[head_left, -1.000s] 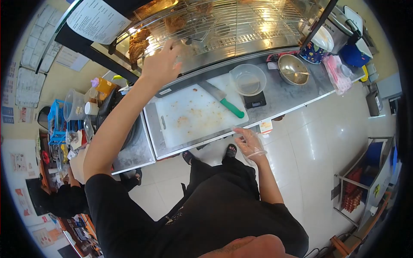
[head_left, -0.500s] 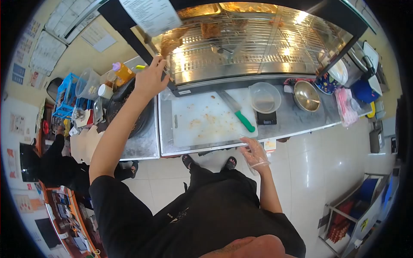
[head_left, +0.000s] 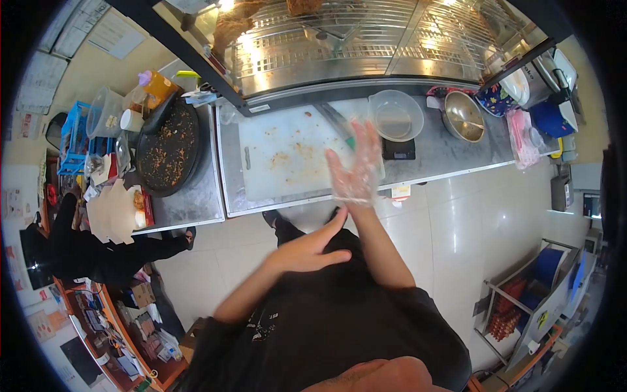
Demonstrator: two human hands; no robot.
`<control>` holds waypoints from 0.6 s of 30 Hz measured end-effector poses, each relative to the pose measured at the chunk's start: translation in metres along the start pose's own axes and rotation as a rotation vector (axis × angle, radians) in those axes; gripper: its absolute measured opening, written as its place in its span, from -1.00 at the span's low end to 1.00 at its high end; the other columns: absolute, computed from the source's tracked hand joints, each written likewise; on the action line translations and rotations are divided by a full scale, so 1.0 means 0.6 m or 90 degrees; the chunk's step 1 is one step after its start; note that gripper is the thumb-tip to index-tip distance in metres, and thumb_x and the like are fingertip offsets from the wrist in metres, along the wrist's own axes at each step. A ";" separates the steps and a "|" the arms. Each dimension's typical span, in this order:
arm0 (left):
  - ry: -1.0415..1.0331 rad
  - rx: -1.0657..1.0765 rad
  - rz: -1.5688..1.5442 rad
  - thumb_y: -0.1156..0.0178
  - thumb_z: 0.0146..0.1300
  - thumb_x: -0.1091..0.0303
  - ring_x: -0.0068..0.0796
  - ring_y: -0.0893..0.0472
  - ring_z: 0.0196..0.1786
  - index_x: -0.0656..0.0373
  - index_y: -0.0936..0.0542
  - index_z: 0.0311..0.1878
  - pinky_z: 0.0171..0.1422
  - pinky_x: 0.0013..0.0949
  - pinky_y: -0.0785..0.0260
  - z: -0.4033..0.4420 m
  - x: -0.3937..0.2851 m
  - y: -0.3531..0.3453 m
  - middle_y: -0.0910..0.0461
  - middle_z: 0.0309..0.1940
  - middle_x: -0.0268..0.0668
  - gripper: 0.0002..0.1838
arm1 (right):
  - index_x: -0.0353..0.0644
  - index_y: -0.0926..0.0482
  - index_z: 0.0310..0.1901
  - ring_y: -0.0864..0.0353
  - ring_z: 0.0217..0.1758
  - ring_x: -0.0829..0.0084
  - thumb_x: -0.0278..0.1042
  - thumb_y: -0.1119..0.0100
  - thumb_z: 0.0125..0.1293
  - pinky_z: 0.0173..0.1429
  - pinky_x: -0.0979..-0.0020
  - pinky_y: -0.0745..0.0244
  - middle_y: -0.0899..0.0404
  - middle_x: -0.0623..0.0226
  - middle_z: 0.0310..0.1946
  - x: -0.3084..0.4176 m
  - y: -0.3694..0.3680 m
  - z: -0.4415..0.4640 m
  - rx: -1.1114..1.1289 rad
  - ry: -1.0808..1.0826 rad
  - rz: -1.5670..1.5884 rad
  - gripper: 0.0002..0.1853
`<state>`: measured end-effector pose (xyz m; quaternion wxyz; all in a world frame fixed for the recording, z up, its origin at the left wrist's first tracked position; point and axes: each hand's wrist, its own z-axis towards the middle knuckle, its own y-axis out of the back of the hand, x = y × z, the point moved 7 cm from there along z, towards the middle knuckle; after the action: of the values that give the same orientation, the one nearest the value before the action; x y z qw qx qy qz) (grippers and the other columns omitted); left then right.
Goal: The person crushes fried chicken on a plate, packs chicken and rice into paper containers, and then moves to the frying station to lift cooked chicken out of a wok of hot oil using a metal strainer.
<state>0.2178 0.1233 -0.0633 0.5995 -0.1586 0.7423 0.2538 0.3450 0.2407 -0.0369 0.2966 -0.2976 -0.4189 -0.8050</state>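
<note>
My right hand (head_left: 356,168), in a clear plastic glove, is raised over the right part of the white cutting board (head_left: 268,170), fingers spread and holding nothing. My left hand (head_left: 312,251) is bare, its thumb apart from its outstretched fingers, whose tips are beside the right wrist at the glove's cuff. Behind the gloved fingers lies a knife (head_left: 331,117), its green handle mostly hidden. Brown crumbs dot the board. Just right of the knife are a clear round tub (head_left: 396,115) and a small black scale (head_left: 398,150).
A glass display case (head_left: 339,85) with wire racks and fried pieces spans the back. A black round pan (head_left: 168,147) with crumbs sits at left, a steel bowl (head_left: 464,116) at right. A person in black (head_left: 98,258) is at far left.
My left hand has come down from the display case to the right wrist. The gloved right hand has risen from the counter's front edge to over the board, its fingers now spread.
</note>
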 end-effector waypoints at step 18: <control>-0.009 -0.692 -0.794 0.08 0.53 -0.14 -0.32 -0.45 0.35 0.30 -0.42 0.35 0.47 -0.24 -0.22 -0.120 0.144 0.219 -0.50 0.30 -0.18 -0.34 | -0.25 0.12 0.60 0.16 0.66 -0.21 -0.31 -0.06 0.48 0.63 -0.04 0.12 0.26 -0.34 0.58 0.167 -0.297 -0.156 0.264 -0.161 0.192 -0.21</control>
<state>0.0689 0.1961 -0.1116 0.4743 -0.8077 0.2881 0.1992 0.1288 0.2227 -0.0966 0.4133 -0.3874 -0.5591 -0.6054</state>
